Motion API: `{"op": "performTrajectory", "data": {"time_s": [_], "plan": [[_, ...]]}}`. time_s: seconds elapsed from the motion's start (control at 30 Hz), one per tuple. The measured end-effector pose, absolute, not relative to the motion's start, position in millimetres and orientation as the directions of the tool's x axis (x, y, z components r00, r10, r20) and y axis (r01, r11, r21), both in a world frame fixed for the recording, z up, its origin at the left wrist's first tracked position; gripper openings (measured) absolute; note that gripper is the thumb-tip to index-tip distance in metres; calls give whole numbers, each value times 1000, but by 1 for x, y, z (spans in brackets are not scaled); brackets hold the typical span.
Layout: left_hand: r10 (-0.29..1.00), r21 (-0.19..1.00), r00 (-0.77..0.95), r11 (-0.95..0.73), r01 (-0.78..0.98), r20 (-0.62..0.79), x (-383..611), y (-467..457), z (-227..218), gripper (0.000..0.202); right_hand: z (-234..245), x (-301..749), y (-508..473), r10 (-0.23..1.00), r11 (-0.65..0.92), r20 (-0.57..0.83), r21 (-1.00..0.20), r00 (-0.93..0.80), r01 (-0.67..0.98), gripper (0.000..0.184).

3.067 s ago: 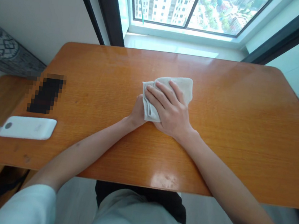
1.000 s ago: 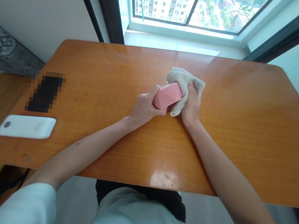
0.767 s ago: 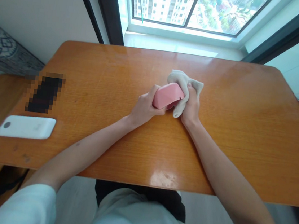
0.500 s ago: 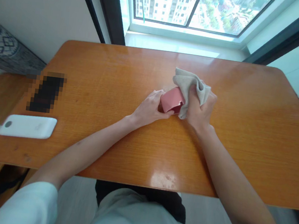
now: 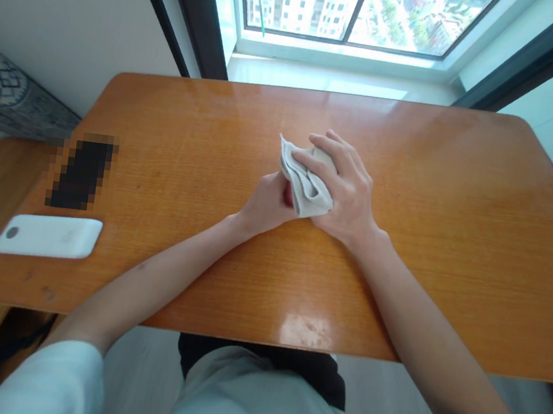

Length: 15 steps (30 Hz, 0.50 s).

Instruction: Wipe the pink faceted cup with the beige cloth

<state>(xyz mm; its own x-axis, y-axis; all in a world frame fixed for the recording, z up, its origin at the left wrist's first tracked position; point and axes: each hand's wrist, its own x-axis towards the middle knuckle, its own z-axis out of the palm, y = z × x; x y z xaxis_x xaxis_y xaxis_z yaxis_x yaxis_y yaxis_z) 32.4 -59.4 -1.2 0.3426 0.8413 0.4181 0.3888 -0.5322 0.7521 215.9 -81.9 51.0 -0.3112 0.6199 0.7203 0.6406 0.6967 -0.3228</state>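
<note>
**Wrapped nearly out of sight**

Since the last frame the right hand (image 5: 349,192) has swung left and carried the beige cloth (image 5: 306,187) across, so the pink object (image 5: 288,195) that stood clear before is now almost wholly covered. Only a sliver shows, between the cloth and the left hand (image 5: 267,204).

In the head view, the left hand is cupped around that object, its fingertips hidden behind the fold, so how firmly it holds cannot be told. The right hand's fingers lie spread over the cloth and press it closed. The hands touch, at about the middle of the table.

The risk lies in that hidden hold: a loose left hand or uneven pressure from above could let the pink object slide free and knock against the wood.

The orange wood table (image 5: 438,207) is glossy, with a pale scuffed patch (image 5: 304,331) near its front edge. Toward its left lie a pixelated dark oblong (image 5: 82,173) and a white rounded device (image 5: 48,236). Beyond, a tall window (image 5: 350,14) looks out on apartment towers.
</note>
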Motion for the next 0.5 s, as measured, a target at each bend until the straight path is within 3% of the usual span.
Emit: {"op": "performTrajectory", "data": {"time_s": [0.13,0.3,0.4,0.5], "plan": [[847,770,322,-524,364,423,33,-61,7,51,40,216,-74,706,624,698,-533,-119,572,36],[837,768,300,-542,341,458,34,-62,12,51,-10,225,-44,834,429,494,-861,247,273,52],[838,776,308,-537,329,450,33,-63,13,51,-31,231,-33,887,336,360,-933,288,131,50],[836,771,307,-542,334,455,32,-63,13,51,-24,229,-41,883,355,381,-924,272,142,52]]}}
